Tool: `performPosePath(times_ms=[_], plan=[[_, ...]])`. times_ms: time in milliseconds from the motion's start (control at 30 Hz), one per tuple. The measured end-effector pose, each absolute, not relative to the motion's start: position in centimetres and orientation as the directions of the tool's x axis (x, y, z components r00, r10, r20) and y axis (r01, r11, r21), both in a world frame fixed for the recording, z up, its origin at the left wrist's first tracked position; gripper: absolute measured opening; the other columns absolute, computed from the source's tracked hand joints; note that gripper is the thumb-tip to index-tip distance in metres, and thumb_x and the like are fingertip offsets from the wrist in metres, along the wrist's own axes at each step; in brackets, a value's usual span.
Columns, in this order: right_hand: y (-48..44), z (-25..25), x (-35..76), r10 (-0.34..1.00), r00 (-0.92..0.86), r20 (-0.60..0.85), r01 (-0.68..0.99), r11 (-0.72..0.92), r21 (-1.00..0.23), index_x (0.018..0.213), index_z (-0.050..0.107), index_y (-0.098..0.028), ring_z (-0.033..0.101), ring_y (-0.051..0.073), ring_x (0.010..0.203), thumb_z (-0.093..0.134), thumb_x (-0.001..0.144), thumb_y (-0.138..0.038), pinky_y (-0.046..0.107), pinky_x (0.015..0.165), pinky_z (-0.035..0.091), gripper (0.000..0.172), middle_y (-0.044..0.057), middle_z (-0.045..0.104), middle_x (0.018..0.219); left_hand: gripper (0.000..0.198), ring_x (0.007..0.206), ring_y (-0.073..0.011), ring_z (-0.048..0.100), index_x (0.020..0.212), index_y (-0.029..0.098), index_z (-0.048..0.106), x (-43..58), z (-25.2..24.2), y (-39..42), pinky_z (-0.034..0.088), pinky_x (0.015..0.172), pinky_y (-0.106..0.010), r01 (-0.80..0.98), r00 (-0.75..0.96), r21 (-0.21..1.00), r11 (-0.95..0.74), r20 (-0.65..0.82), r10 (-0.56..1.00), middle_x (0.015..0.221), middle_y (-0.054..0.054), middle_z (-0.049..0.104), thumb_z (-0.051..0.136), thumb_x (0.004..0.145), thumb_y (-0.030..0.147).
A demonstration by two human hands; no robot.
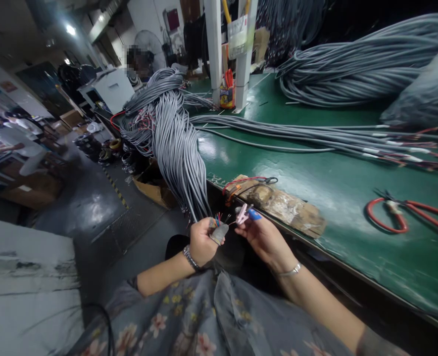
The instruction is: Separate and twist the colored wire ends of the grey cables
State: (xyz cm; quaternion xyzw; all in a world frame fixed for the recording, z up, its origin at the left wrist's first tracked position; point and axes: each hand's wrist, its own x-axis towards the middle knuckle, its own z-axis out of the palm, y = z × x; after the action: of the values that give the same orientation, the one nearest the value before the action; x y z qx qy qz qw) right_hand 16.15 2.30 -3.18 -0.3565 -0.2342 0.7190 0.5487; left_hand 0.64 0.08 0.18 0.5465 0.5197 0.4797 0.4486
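My left hand (205,241) is closed round the end of a grey cable, its thumb under a grey cover. Thin coloured wires (219,218) fan out above the fingers. Close by on the right, my right hand (260,236) pinches a small pale pink piece (242,214) whose exact kind I cannot make out. Blue wrapping covers one of its fingers. A thin wire seems to run between the two hands. From just above my left hand, a thick hank of grey cables (179,143) drapes over the bench edge.
A worn wooden block (285,205) with red and black leads lies along the edge of the green bench (352,193). Red cable loops (387,217) sit to the right. More grey cables (352,69) are coiled behind. A cardboard box (154,190) stands below; people work far left.
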Motion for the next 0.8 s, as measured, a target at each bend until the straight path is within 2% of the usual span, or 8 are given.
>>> performPosePath(times_ms=[167,233,367,467,600,800], plan=[[1.9,-3.5,15.7,0.987,0.039,-0.155,-0.514,-0.113,-0.850,0.067,0.069,-0.024,0.052,0.015,0.060,0.071,0.064,-0.070,0.030,0.060,0.052,0.047,0.000,0.062,0.062,0.029,0.044,-0.0106,0.051,0.066,0.018,0.061,1.0,0.1,0.5,0.042,0.047,-0.022,0.233,0.024,0.963,-0.139,0.137,0.990,0.050,0.001,0.058,0.065,0.077,0.044],[1.9,-3.6,15.5,0.988,0.060,-0.144,-0.502,-0.095,-0.859,0.065,0.069,-0.024,0.053,0.016,0.060,0.069,0.063,-0.073,0.031,0.062,0.052,0.049,0.001,0.061,0.061,0.026,0.045,-0.0110,0.050,0.064,0.019,0.062,1.3,0.2,0.7,0.042,0.049,-0.023,0.289,0.027,0.939,-0.185,0.186,0.982,0.051,0.000,0.058,0.064,0.078,0.040],[2.2,-3.7,15.3,0.967,-0.103,-0.232,-0.648,-0.243,-0.722,0.075,0.072,-0.024,0.058,0.016,0.064,0.075,0.059,-0.069,0.033,0.065,0.055,0.048,0.001,0.067,0.069,0.020,0.050,-0.0115,0.051,0.062,0.019,0.063,1.6,0.1,1.0,0.042,0.052,-0.022,0.393,0.048,0.875,-0.283,0.288,0.957,0.056,-0.001,0.060,0.063,0.078,0.030],[2.6,-3.9,15.2,0.956,-0.115,-0.268,-0.714,-0.268,-0.647,0.080,0.073,-0.023,0.062,0.016,0.067,0.081,0.057,-0.062,0.030,0.066,0.056,0.045,0.000,0.070,0.073,0.019,0.049,-0.0106,0.050,0.061,0.018,0.063,1.6,-0.4,1.2,0.041,0.050,-0.021,0.426,0.060,0.830,-0.360,0.371,0.927,0.054,0.000,0.059,0.062,0.078,0.027],[2.7,-4.3,15.0,0.958,-0.089,-0.272,-0.748,-0.245,-0.617,0.081,0.074,-0.022,0.063,0.015,0.066,0.083,0.058,-0.058,0.030,0.067,0.056,0.044,-0.001,0.071,0.072,0.019,0.044,-0.0085,0.046,0.061,0.017,0.061,1.6,-1.1,1.2,0.038,0.046,-0.019,0.445,0.079,0.767,-0.462,0.481,0.873,0.050,0.002,0.055,0.061,0.078,0.025],[2.3,-4.7,15.4,0.955,-0.171,-0.242,-0.729,-0.288,-0.621,0.081,0.073,-0.026,0.064,0.016,0.069,0.075,0.063,-0.067,0.031,0.070,0.057,0.045,0.000,0.072,0.076,0.018,0.047,-0.0088,0.049,0.065,0.017,0.062,1.1,-2.2,0.8,0.041,0.048,-0.019,0.477,0.128,0.746,-0.465,0.465,0.876,0.055,0.001,0.060,0.058,0.080,0.026]])
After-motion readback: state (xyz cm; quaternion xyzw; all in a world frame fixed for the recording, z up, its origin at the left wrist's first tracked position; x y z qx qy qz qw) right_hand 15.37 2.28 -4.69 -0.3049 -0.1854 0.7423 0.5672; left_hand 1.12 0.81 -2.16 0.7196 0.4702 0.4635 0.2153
